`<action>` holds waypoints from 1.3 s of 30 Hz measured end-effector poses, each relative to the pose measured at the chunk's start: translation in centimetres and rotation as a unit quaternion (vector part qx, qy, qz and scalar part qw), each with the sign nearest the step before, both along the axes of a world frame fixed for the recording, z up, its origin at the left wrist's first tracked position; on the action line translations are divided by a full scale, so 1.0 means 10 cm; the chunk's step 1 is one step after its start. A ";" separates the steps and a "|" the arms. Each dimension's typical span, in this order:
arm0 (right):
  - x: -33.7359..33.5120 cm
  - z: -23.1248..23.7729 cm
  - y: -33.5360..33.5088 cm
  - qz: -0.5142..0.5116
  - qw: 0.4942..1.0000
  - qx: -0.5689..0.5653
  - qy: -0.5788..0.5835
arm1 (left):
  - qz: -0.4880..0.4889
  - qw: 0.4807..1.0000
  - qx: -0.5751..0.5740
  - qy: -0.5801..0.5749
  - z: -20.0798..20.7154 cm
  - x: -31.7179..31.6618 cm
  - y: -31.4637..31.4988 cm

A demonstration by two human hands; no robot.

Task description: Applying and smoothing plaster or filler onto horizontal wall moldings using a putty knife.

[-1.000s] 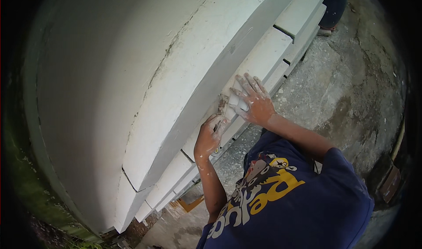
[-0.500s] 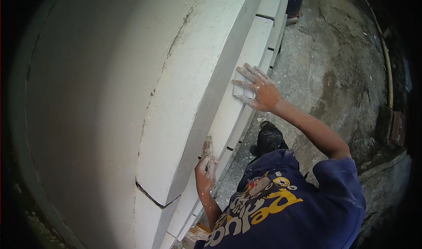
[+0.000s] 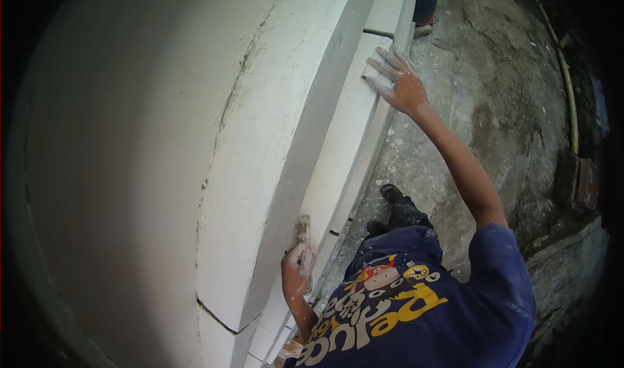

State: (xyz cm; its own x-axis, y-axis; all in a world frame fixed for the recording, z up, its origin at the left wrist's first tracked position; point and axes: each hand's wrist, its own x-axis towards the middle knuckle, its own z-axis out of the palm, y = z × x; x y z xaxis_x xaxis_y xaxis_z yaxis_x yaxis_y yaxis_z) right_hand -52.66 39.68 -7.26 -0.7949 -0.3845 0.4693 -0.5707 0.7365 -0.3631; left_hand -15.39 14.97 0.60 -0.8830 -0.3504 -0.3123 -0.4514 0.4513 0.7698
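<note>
My left hand (image 3: 299,264) is closed round the handle of a putty knife (image 3: 303,226). The knife's stained blade points up and away, against a long white moulded ledge (image 3: 338,147). Farther up, my right hand (image 3: 402,85) lies on that ledge with fingers stretched and slightly apart. Beneath its fingers is a small flat white block (image 3: 377,65), pressed to the ledge near a dark joint. The hand partly covers the block, so its full shape is hidden.
A large white wall (image 3: 136,153) with cracks fills the left side. A person's leg and foot (image 3: 424,7) are at the far end of the ledge. Rough concrete floor (image 3: 455,147) runs along the right, with a long pole (image 3: 567,82) and a brick (image 3: 587,183) at its edge.
My right hand has slid farther up the ledge, and the small white block has moved with it. My left hand with the putty knife has shifted slightly nearer in the picture.
</note>
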 end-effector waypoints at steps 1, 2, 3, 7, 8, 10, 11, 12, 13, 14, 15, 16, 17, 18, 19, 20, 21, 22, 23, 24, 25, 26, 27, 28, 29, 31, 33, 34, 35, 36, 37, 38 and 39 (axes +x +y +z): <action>-0.20 -0.01 0.04 -0.062 0.998 -0.030 0.001 | 0.000 1.000 0.003 -0.001 0.01 -0.09 0.05; -0.26 0.04 -0.01 -0.121 0.991 -0.061 0.000 | -0.023 0.999 -0.029 -0.005 0.01 -0.17 0.06; 0.02 -0.03 -0.13 -0.081 0.996 -0.042 0.002 | -0.046 0.997 -0.061 -0.008 0.01 -0.22 0.07; 1.15 -0.05 -0.40 0.180 0.977 -0.090 -0.074 | 0.034 0.998 -0.013 -0.043 -0.08 -0.32 0.02; 1.18 -0.03 -0.36 0.270 0.955 -0.095 -0.082 | 0.032 0.998 -0.012 -0.046 -0.09 -0.36 0.04; 0.56 0.02 -0.17 0.158 0.985 -0.064 -0.014 | 0.015 1.000 -0.021 0.007 -0.09 -0.44 0.06; 0.15 0.01 -0.02 0.073 0.996 -0.058 -0.004 | -0.023 0.998 -0.052 0.013 0.00 -0.54 0.13; -0.10 -0.02 0.06 -0.010 0.998 -0.054 0.006 | -0.023 0.998 -0.055 0.012 0.03 -0.64 0.18; -0.01 -0.04 0.03 -0.009 0.998 -0.055 0.001 | -0.038 0.996 -0.079 0.028 0.05 -0.70 0.23; 0.12 -0.03 -0.08 -0.024 0.997 -0.078 -0.005 | -0.051 0.992 -0.105 0.046 0.06 -0.74 0.27; 0.31 -0.03 -0.19 -0.040 0.994 -0.100 -0.012 | -0.048 0.992 -0.108 0.043 0.07 -0.76 0.30; 0.72 -0.06 -0.32 0.062 0.992 -0.106 -0.039 | -0.058 0.988 -0.135 0.036 0.08 -0.79 0.31; 1.04 -0.08 -0.36 0.156 0.980 -0.107 -0.064 | -0.075 0.984 -0.158 0.029 0.08 -0.83 0.33; 1.04 -0.10 -0.35 0.159 0.979 -0.110 -0.067 | -0.073 0.984 -0.160 0.025 0.09 -0.82 0.34; 0.98 -0.11 -0.30 0.201 0.973 -0.097 -0.052 | -0.072 0.982 -0.171 0.014 0.08 -0.82 0.35; 0.87 -0.11 -0.22 0.242 0.966 -0.082 -0.036 | -0.071 0.981 -0.181 0.004 0.07 -0.83 0.37; 0.59 -0.07 -0.12 0.188 0.980 -0.063 -0.013 | -0.068 0.981 -0.182 0.000 0.06 -0.79 0.37; 0.26 -0.08 0.00 0.118 0.991 -0.059 0.035 | -0.087 0.970 -0.224 0.030 0.02 -0.76 0.35; -0.01 -0.05 0.09 0.025 0.998 -0.046 0.026 | -0.106 0.957 -0.264 0.063 -0.01 -0.76 0.33; 0.03 -0.08 0.07 0.024 0.998 -0.044 0.023 | -0.108 0.957 -0.262 0.060 -0.03 -0.74 0.35; 0.11 -0.10 0.01 -0.003 0.997 -0.081 0.015 | -0.103 0.946 -0.300 0.071 -0.03 -0.72 0.37; 0.18 -0.10 -0.10 -0.024 0.992 -0.121 0.010 | -0.093 0.932 -0.342 0.082 -0.04 -0.72 0.39; 0.53 -0.04 -0.20 0.059 0.993 -0.095 -0.033 | -0.087 0.932 -0.344 0.079 -0.09 -0.69 0.37; 0.74 -0.02 -0.21 0.060 0.993 -0.096 -0.034 | -0.089 0.930 -0.346 0.083 -0.12 -0.66 0.34; 0.91 0.00 -0.20 0.142 0.986 -0.066 -0.048 | -0.092 0.929 -0.349 0.087 -0.14 -0.63 0.31; 0.80 0.02 -0.06 0.225 0.973 -0.029 -0.046 | -0.097 0.925 -0.358 0.083 -0.16 -0.64 0.30; 0.29 0.06 0.07 0.147 0.987 -0.040 -0.055 | -0.102 0.921 -0.368 0.080 -0.19 -0.65 0.33; 0.17 0.06 0.09 0.064 0.994 -0.053 -0.064 | -0.101 0.915 -0.380 0.085 -0.21 -0.65 0.32; 0.20 0.05 0.06 0.064 0.994 -0.053 -0.065 | -0.101 0.909 -0.393 0.091 -0.23 -0.64 0.32; 0.27 0.06 0.01 0.062 0.996 -0.040 -0.041 | -0.101 0.909 -0.393 0.089 -0.28 -0.63 0.32; 0.35 0.04 -0.06 0.060 0.998 -0.030 -0.018 | -0.090 0.904 -0.402 0.117 -0.32 -0.59 0.30; 0.50 -0.01 -0.08 0.058 0.998 -0.030 -0.018 | -0.080 0.897 -0.409 0.147 -0.37 -0.60 0.28; 0.71 -0.06 -0.11 0.136 0.990 -0.037 -0.023 | -0.081 0.897 -0.409 0.148 -0.38 -0.62 0.26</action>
State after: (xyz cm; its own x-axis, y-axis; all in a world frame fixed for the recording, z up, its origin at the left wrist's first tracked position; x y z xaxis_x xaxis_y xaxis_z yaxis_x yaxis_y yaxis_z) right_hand -45.54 38.60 -7.90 -0.6876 -0.5535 0.4699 -0.7261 0.5274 -0.4412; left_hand -21.56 17.54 -3.20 -0.9448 -0.2145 0.2476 -0.1586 0.9608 0.2274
